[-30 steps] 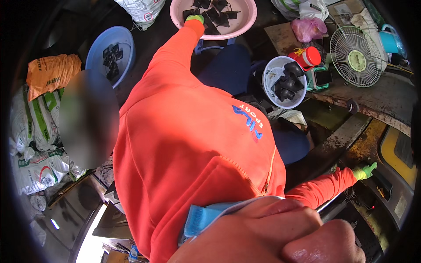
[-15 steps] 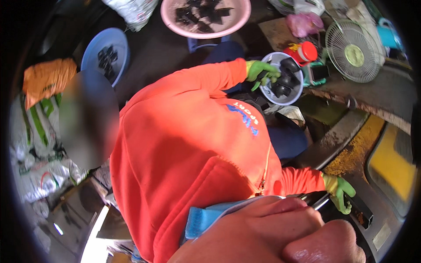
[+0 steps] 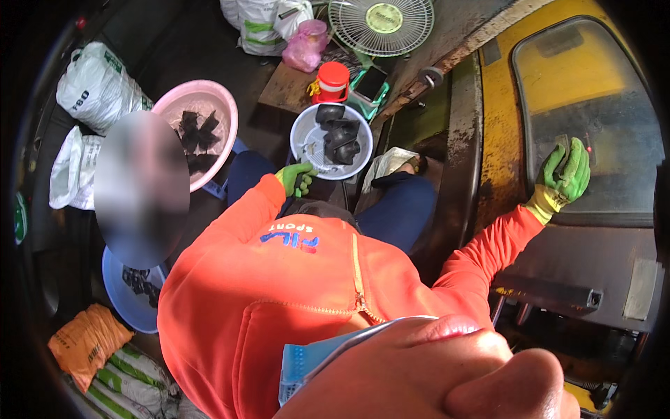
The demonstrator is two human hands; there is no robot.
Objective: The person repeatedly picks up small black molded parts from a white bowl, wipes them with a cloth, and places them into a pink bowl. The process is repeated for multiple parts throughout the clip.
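Observation:
My left hand [image 3: 298, 179], in a green glove with a yellow cuff, is beside the near left rim of a pale plastic basket [image 3: 299, 143]. Its fingers are loosely bent and apart, with nothing visible in them. Several black, curved, shiny pieces [image 3: 342, 142] lie in the basket. Far to the right, my right hand [image 3: 571, 171], gloved alike, is raised against the dark window [image 3: 621, 178] of a yellow machine [image 3: 499, 84]. Its fingers point up and look stretched out. A greyish patch shows between thumb and fingers; I cannot tell what it is.
A pink basin [image 3: 227, 112] and a blue basin [image 3: 115, 283] hold black pieces at the left. Beyond the basket stand a red-lidded jar [image 3: 333, 78], a phone [image 3: 370, 82] in a green holder and a fan [image 3: 382, 24]. A black bar [image 3: 558, 295] juts below the window.
My view has turned toward the machine. My right hand has risen from beside the black bar to the window. My left hand has drawn back from over the basket to beside its rim.

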